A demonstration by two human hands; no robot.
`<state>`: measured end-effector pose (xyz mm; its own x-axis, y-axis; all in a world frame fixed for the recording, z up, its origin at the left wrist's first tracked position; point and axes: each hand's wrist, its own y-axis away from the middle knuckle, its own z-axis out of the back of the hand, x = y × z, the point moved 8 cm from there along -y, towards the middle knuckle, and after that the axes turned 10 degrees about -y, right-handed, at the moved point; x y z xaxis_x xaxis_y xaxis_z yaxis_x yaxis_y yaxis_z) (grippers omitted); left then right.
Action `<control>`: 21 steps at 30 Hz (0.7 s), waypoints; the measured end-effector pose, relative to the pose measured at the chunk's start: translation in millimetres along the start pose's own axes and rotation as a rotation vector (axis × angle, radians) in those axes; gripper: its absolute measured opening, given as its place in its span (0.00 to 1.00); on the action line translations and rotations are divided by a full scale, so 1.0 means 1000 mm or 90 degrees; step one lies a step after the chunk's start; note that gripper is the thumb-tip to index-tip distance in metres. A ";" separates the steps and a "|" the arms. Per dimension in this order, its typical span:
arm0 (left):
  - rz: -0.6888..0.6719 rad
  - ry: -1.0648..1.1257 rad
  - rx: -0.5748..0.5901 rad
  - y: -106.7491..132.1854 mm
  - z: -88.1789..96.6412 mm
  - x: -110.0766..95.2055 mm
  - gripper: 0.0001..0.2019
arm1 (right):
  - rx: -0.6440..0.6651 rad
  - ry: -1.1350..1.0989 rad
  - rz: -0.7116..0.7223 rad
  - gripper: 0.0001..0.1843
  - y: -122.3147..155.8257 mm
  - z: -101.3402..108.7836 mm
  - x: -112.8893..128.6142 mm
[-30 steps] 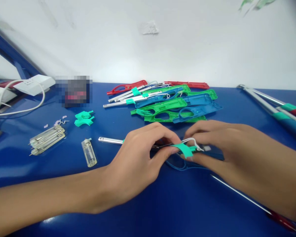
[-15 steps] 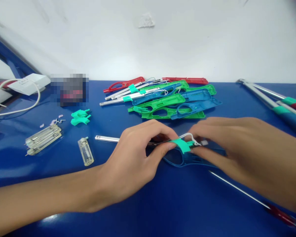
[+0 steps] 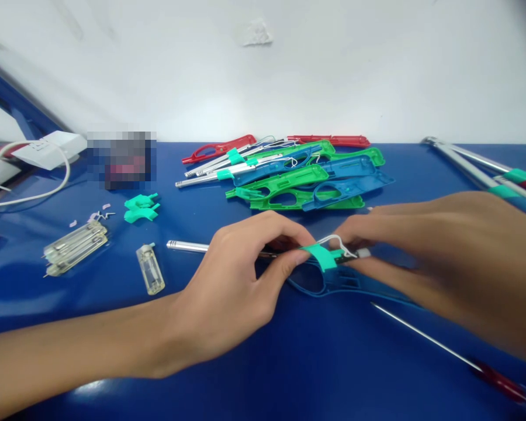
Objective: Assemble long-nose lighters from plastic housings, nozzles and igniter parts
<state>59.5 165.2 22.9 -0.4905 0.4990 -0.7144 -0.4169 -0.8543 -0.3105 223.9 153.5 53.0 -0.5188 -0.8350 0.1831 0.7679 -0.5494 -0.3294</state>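
My left hand (image 3: pixel 245 275) pinches a long-nosed lighter's inner assembly between thumb and forefinger, at its teal trigger (image 3: pixel 321 256). The lighter's metal tube (image 3: pixel 187 247) sticks out to the left past the knuckles. A thin white wire (image 3: pixel 335 237) loops over the trigger towards a small white end piece (image 3: pixel 363 252). My right hand (image 3: pixel 429 251) has its thumb and forefinger closed around that rear end; the fingertips are partly hidden. Under both hands lies a blue handle shell (image 3: pixel 346 283) with an oval finger hole.
A screwdriver (image 3: pixel 429 336) lies at the front right. Behind my hands is a pile of green, blue and red handle shells (image 3: pixel 307 175). To the left are teal triggers (image 3: pixel 141 208) and clear fuel tanks (image 3: pixel 151 270). Assembled lighters (image 3: pixel 473 166) rest at the back right.
My right hand has shifted slightly, its thumb now nearer the white end piece, and more of the blue shell shows. My left hand keeps its pinch almost unmoved.
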 end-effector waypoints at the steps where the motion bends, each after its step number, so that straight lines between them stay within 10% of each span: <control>1: 0.000 0.000 0.000 0.000 0.000 0.000 0.09 | -0.008 0.000 -0.001 0.24 -0.001 0.001 0.000; 21: -0.018 -0.001 0.015 0.000 -0.002 -0.002 0.09 | -0.147 -0.094 -0.080 0.05 0.041 -0.012 -0.011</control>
<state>61.6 164.5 23.2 -0.4793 0.5236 -0.7044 -0.4487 -0.8359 -0.3160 256.3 140.3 26.6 -0.5312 -0.7652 0.3638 0.5860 -0.6419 -0.4945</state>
